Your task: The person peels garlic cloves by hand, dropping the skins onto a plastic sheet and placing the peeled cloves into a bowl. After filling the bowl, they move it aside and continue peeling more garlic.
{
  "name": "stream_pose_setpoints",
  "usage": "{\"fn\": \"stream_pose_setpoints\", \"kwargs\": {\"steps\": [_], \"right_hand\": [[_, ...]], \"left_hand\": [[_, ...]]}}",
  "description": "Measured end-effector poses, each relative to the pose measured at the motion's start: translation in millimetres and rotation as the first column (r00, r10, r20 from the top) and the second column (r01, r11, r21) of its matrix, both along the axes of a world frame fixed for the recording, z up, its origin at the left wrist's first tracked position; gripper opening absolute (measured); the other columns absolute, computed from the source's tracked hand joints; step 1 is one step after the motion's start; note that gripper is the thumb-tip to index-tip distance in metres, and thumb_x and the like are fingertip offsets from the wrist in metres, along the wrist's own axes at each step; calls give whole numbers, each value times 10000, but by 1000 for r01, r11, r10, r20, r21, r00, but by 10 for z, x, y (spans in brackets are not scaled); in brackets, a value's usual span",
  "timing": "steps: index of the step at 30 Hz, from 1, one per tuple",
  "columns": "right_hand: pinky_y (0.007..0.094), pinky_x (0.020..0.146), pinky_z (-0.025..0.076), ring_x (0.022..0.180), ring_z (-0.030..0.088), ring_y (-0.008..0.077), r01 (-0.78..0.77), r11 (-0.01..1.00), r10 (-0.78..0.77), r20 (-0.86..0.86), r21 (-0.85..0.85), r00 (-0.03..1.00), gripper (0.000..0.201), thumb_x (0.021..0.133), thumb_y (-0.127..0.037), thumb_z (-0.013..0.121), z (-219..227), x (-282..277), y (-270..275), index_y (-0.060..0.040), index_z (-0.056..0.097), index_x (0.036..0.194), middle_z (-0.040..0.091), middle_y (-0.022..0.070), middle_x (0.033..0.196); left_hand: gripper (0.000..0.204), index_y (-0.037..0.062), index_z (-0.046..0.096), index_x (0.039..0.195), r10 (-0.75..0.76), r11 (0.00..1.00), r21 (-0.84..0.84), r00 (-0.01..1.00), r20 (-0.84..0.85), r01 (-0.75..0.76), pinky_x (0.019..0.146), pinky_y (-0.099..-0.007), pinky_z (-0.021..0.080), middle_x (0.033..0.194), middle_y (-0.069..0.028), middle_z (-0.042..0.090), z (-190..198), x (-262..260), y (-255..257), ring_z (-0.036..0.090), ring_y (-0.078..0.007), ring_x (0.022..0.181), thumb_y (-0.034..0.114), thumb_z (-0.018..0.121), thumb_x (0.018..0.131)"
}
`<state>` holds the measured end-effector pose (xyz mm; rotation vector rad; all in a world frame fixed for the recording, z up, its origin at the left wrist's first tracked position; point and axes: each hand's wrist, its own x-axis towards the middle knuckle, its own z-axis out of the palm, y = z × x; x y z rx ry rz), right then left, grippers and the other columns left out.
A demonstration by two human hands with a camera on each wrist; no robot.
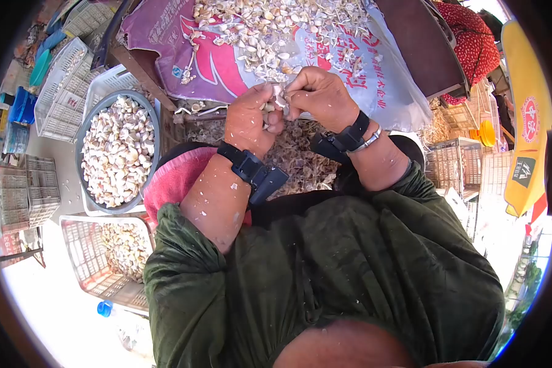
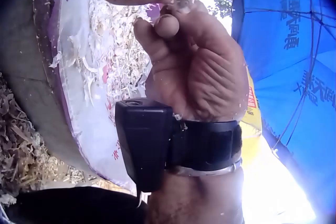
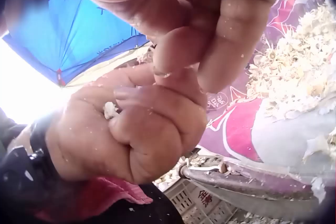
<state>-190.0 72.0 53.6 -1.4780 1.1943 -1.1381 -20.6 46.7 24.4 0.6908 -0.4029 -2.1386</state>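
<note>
Both hands meet over the near edge of a sorting surface in the head view. My left hand [image 1: 249, 122] has its fingers curled around whitish garlic cloves, with a pale bit [image 3: 111, 110] of garlic peeping between its fingers in the right wrist view. My right hand [image 1: 329, 98], thumb against forefinger, pinches a pale garlic piece [image 1: 279, 97] right at the left fingertips. In the left wrist view the fingertips partly hide this piece. Just beyond the hands, loose garlic cloves [image 1: 270, 52] lie heaped on a purple and white printed sack [image 1: 218, 76].
To the left stands a grey round basin [image 1: 81, 162] full of cloves. Below it is a plastic crate [image 1: 80, 257] with more cloves, near a bottle with a blue cap [image 1: 105, 308]. Papery skins [image 1: 297, 153] cover the ground below the hands. Stacked crates [image 1: 451, 162] stand at right.
</note>
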Motion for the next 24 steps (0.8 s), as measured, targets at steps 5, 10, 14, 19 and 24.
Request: {"fn": "stream_pose_setpoints", "kwargs": {"steps": [5, 10, 14, 19, 24], "right_hand": [[316, 596, 571, 626, 646, 161, -94, 941, -69, 456, 325, 887, 195, 850, -126, 700, 96, -70, 193, 13, 587, 926, 636, 83, 772], [305, 586, 565, 625, 642, 151, -83, 962, 17, 248, 260, 969, 265, 861, -191, 717, 363, 98, 417, 16, 581, 954, 642, 76, 789], [280, 555, 545, 619, 647, 145, -162, 967, 123, 195, 199, 973, 272, 851, -192, 731, 466, 73, 482, 15, 585, 949, 651, 79, 800], [262, 542, 527, 597, 650, 137, -247, 937, 213, 158, 247, 964, 192, 854, -159, 722, 471, 84, 570, -7, 611, 893, 648, 71, 758], [258, 526, 500, 575, 644, 124, -410, 881, 396, 106, 237, 912, 144, 851, -135, 711, 370, 149, 612, -22, 624, 871, 655, 56, 706]], "left_hand": [[172, 57, 627, 988, -29, 996, -84, 993, -116, 19, 455, -261, 339, 682, -37, 562, 166, 60, 132, 479, -140, 514, 199, 624, 892], [202, 26, 627, 992, -16, 965, -261, 999, 51, 29, 438, -224, 349, 735, -37, 607, 256, 8, 268, 487, -102, 516, 204, 626, 897], [183, 12, 624, 957, -20, 982, -188, 1000, 23, 24, 419, -219, 321, 731, -47, 609, 471, 144, 408, 483, -93, 523, 185, 601, 901], [196, 5, 620, 956, -28, 940, -300, 910, 413, 165, 424, -204, 359, 741, -65, 618, 676, 425, 570, 491, -88, 493, 189, 642, 891], [190, -11, 610, 1018, -115, 957, -246, 979, 169, 155, 429, -221, 360, 754, -98, 601, 749, 841, 614, 487, -123, 523, 155, 592, 927]]}}
